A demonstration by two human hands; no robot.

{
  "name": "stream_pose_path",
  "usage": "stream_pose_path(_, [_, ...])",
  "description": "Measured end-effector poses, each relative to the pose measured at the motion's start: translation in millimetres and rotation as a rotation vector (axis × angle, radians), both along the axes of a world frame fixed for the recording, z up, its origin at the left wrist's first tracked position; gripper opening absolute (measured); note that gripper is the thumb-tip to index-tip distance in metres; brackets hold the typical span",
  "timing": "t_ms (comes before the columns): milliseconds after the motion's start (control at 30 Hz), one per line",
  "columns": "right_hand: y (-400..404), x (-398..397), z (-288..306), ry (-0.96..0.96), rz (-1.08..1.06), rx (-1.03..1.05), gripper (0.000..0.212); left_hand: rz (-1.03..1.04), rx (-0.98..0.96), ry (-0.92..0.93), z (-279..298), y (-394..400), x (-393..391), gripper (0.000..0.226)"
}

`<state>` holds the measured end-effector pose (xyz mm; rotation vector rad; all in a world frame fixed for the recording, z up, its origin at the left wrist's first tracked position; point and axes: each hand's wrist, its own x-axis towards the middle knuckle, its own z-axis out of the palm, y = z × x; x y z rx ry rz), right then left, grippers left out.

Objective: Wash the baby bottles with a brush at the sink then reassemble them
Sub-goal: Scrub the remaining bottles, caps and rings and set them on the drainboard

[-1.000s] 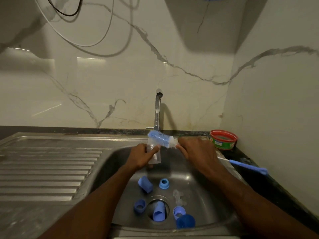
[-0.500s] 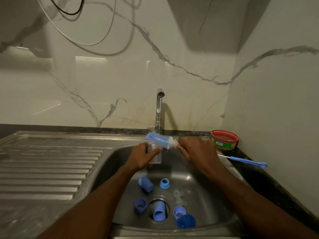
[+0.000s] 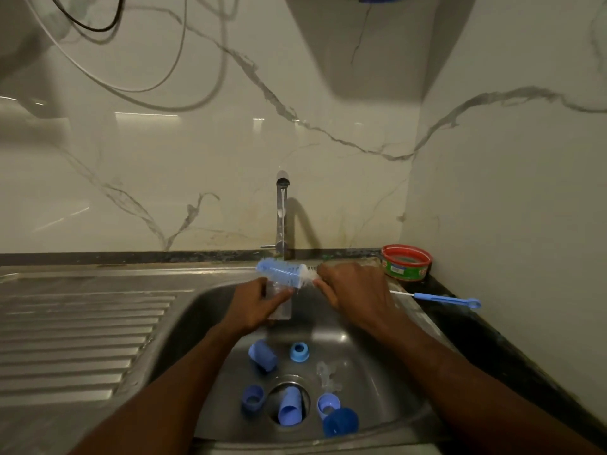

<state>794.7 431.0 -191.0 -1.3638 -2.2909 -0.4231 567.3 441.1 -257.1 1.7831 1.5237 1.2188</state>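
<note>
My left hand grips a clear baby bottle upright over the sink, under the tap. My right hand holds the handle of a blue and white bottle brush. The bristle head lies across the bottle's mouth and points left. A thin stream of water runs from the tap. Several blue caps and collars lie on the sink floor, among them a cap, a ring and a cap over the drain. Clear teats lie to the right of them.
A steel draining board stretches to the left. A red-rimmed tub stands on the dark counter at the back right. A thin blue nipple brush lies beside it. Marble walls close in behind and on the right.
The hands, bottle and brush have stayed nearly in place. The brush head has shifted slightly to the left over the bottle's mouth.
</note>
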Motion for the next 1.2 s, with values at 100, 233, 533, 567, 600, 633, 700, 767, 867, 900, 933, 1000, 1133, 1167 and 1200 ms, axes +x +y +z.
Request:
stream_pose_path(100, [-2, -10, 0, -0.001, 0.020, -0.030, 0.029, -0.178, 0.059, 0.002, 5, -10, 23, 0.039])
stream_pose_path(233, [-1, -8, 1, 0.031, 0.002, 0.010, 0.029, -0.156, 0.059, -0.071, 11, -12, 29, 0.035])
stream_pose_path(533, [-5, -3, 1, 0.060, 0.030, -0.055, 0.027, -0.148, 0.084, 0.086, 7, -11, 16, 0.039])
stream_pose_path(567, [-6, -9, 0, 0.061, 0.032, -0.055, 0.028, -0.170, 0.089, 0.141, 6, -11, 20, 0.041])
stream_pose_path(600, [-7, -13, 0, 0.052, 0.011, -0.036, 0.029, -0.169, 0.096, 0.176, 5, -11, 22, 0.042])
stream_pose_path(633, [-8, -16, -2, 0.049, -0.018, -0.008, 0.030, -0.156, 0.107, 0.189, 4, -10, 23, 0.045])
stream_pose_path(700, [-7, -16, -5, 0.087, -0.067, 0.008, 0.034, -0.121, 0.123, 0.184, 4, -8, 20, 0.051])
stream_pose_path(767, [-6, -8, -4, 0.142, -0.127, -0.023, 0.038, -0.082, 0.140, 0.157, 4, -5, 13, 0.058])
stream_pose_path(867, [-1, 6, -3, 0.199, -0.177, -0.070, 0.045, -0.052, 0.190, 0.081, 8, -2, 4, 0.057])
stream_pose_path(900, [0, 8, -4, 0.212, -0.172, -0.087, 0.047, -0.056, 0.206, 0.065, 9, -2, 3, 0.058])
stream_pose_path(933, [0, 8, -3, 0.230, -0.167, -0.108, 0.048, -0.069, 0.202, 0.060, 9, -1, 3, 0.059])
stream_pose_path(1000, [1, 3, -3, 0.285, -0.140, -0.134, 0.045, -0.145, 0.180, 0.074, 10, -5, 7, 0.061])
stream_pose_path(1133, [1, -2, 3, 0.342, -0.103, -0.147, 0.041, -0.295, 0.126, 0.053, 14, -12, 22, 0.053])
stream_pose_path(1167, [1, 0, 4, 0.348, -0.101, -0.157, 0.041, -0.305, 0.127, 0.028, 17, -13, 22, 0.053])
stream_pose_path(1200, [2, 3, 6, 0.351, -0.105, -0.174, 0.042, -0.294, 0.124, -0.003, 19, -13, 20, 0.054])
